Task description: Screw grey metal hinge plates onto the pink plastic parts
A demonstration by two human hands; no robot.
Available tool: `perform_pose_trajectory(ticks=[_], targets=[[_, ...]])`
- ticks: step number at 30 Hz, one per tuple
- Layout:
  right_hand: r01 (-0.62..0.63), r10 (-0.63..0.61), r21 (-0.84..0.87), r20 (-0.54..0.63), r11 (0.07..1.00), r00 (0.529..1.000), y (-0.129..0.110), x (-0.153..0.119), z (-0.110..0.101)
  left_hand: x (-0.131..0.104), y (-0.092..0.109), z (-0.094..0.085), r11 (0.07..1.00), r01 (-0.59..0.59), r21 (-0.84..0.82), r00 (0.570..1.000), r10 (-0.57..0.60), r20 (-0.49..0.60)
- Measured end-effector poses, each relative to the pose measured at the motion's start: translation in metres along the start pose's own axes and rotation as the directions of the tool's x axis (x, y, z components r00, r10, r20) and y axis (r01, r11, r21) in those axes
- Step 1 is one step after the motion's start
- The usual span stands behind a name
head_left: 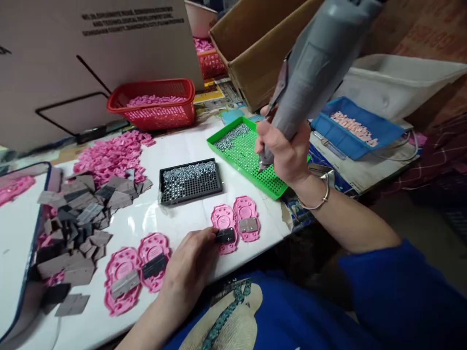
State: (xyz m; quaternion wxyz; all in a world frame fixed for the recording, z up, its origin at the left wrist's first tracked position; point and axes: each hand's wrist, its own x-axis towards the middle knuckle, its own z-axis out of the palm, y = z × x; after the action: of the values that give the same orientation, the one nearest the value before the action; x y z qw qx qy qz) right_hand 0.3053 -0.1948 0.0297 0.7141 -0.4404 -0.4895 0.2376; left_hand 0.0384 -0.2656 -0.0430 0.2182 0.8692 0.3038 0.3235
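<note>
My right hand point(286, 148) is wrapped round a grey electric screwdriver point(314, 73), its tip over the green perforated tray point(239, 150) of small screws. My left hand point(195, 257) rests on the white table, its fingertips at a pink shell point(224, 218) with a dark plate point(225, 236) on it; what the fingers hold, if anything, is hidden. A second pink shell point(245, 206) with a grey plate point(248, 224) lies beside it. Left of my left hand lie two more pink shells, one with a grey plate point(126, 284), one with a dark plate point(153, 266).
A black screw tray point(175, 198) lies mid-table. Pink parts point(111, 153) and loose plates point(83, 209) are heaped at left, near a white tray point(16, 262). Behind are a red basket point(160, 116) and cardboard box point(255, 73); a blue tray point(343, 131) stands at right.
</note>
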Motion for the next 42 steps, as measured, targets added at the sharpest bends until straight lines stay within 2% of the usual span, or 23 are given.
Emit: perform_pose_trajectory(ticks=[8,12,18,22,31,35,42], targets=[[-0.100,0.088,0.064,0.168,0.993,0.982,-0.018,-0.025,-0.007,0.005,0.004,-0.002,0.999,0.016,-0.035,0.999,-0.015,0.029],[-0.115,0.101,0.087,0.146,0.990,0.984,-0.018,-0.032,0.004,0.005,0.005,-0.002,1.000,0.021,-0.018,0.999,-0.020,0.024],[-0.095,0.092,0.025,0.097,0.995,0.991,-0.015,-0.020,0.022,0.005,0.005,-0.002,1.000,-0.011,-0.026,1.000,0.011,0.013],[-0.098,0.098,0.018,0.044,0.995,0.994,-0.009,-0.014,0.023,0.005,0.005,-0.003,0.999,-0.008,-0.047,1.000,0.009,0.012],[-0.127,0.122,0.066,0.075,0.990,0.990,-0.007,-0.018,0.023,0.004,0.008,-0.003,0.999,0.018,-0.039,0.999,-0.017,0.030],[-0.100,0.093,0.104,0.075,0.990,0.993,-0.006,-0.018,0.023,0.003,0.006,-0.003,0.999,0.014,-0.038,0.999,-0.013,0.048],[-0.078,0.072,0.072,0.090,0.994,0.993,0.001,-0.019,0.021,0.003,0.005,-0.001,0.999,0.005,-0.044,1.000,-0.004,0.021]])
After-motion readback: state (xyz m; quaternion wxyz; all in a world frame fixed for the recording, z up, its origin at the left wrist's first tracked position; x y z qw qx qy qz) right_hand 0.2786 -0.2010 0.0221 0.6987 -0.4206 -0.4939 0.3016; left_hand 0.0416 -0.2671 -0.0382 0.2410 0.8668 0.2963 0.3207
